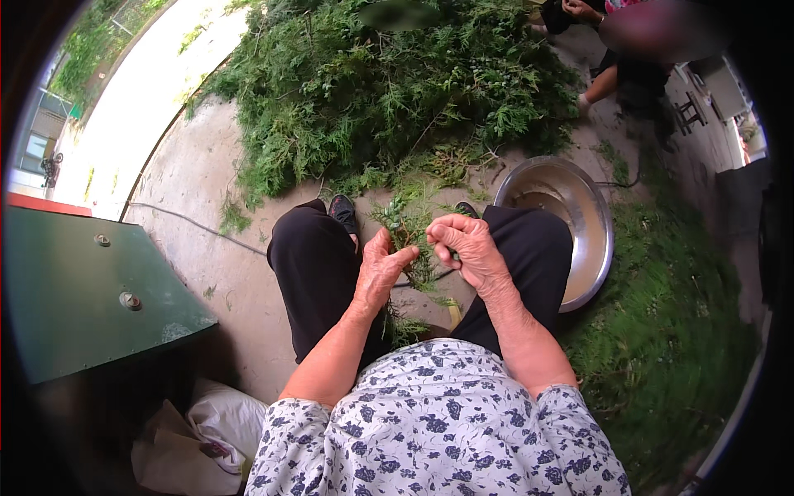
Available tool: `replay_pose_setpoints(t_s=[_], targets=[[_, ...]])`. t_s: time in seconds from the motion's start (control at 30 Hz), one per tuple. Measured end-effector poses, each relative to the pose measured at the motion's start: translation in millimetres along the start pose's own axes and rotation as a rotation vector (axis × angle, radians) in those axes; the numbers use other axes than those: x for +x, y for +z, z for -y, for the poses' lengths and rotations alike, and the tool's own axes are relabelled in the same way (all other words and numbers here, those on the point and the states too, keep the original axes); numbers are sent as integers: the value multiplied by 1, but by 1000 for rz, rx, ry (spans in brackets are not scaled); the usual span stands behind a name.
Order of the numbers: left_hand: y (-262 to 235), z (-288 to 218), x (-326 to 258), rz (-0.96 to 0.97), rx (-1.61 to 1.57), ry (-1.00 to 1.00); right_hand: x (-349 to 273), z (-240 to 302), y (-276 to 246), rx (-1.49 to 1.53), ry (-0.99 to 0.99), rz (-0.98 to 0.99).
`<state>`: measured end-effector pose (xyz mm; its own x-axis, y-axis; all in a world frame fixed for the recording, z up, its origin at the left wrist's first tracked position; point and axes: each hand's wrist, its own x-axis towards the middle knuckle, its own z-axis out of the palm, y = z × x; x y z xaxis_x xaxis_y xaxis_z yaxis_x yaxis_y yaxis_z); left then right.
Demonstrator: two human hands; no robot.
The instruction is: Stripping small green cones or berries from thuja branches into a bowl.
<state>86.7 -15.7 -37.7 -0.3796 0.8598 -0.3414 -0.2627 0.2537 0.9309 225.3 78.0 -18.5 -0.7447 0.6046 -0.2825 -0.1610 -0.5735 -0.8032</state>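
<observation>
Between my knees, my left hand (381, 269) is closed on a green conifer sprig (400, 217), whose feathery tips stand up past the fingers. Close to its right, my right hand (470, 249) has its fingers curled in, thumb against forefinger. A bit of green shows beneath those fingers, too small to name. The two hands are slightly apart. By my right knee stands a wide shiny metal basin (597, 217), its inside partly visible and its near-left side hidden behind my leg.
A big heap of cut conifer branches (389, 91) lies ahead, with more greenery (662, 331) at my right. A green metal box (74, 289) stands left, above white sacks (227, 422). A cable (198, 223) crosses the concrete. Another person's hand (582, 10) shows at far right.
</observation>
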Motion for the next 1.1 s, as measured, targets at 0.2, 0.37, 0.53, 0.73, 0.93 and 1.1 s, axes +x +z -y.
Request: replay_pose_setpoints(t_s=[0.2,0.37,0.53,0.73,0.93,1.1], targets=[[-17,18,-24,-57,221,16,20,-40,22,-919,-514,84],[3,11,-22,29,357,133,6,-33,4,-953,-520,20],[11,-10,-25,93,574,201,8,-39,4,-1001,-616,-1],[6,-3,-33,-56,347,51,-2,-9,0,147,31,-38],[3,-20,-19,57,288,121,-51,92,-44,382,-368,-292],[1,-13,-14,-57,36,51,-73,70,-162,379,-379,-741]])
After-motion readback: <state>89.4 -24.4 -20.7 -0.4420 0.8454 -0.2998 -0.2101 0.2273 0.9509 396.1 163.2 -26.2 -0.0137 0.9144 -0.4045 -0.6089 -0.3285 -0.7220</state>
